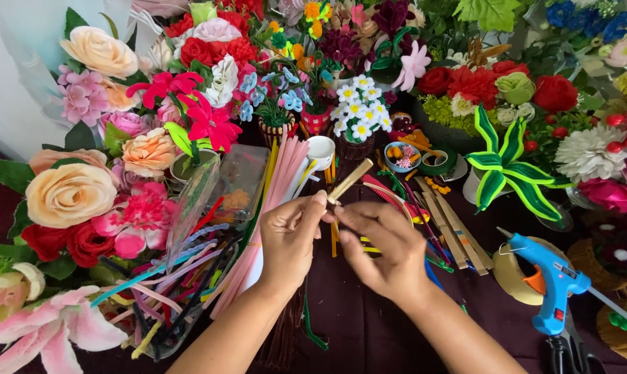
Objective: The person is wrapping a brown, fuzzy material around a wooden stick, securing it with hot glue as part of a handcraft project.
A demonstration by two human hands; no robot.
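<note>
Over a dark maroon table (369, 325), both hands meet at centre frame. Left hand (291, 239) & right hand (383, 246) pinch the same tan stick (350, 180), a thin strip angled up-right from the fingertips. Left fingers (313, 208) curled tight, thumb & forefinger closed on the stick's lower end; right fingers (355, 218) also closed, tips pressed vs. the stick just below the left's grip. Fingertips of both hands touching. Stick's upper end free, pointing twd a small pot of white daisies (358, 111).

Left of the hands: clear bag (203, 208) & a loose heap of pipe cleaners (168, 291), mixed colours, w/ a bundle of pink straws (275, 187) slanting up beside the left wrist. Behind the stick, a white cup (322, 149). Right of the hands: flat wood strips (452, 232) lying side by side, near but apart from the right hand. Further right a blue glue gun (552, 277) w/ orange trigger, nozzle facing left, resting vs. a tape roll (514, 277). A green striped leaf piece (504, 166) stands behind the strips; small blue bowl (401, 156) & green tape roll (434, 161) sit next to it.

Artificial flowers ring the whole area: peach roses (71, 194) & red roses (64, 242) at left, pink lily (43, 332) bottom-left, red blooms (476, 83) top right, white dahlia (590, 152) far right.
</note>
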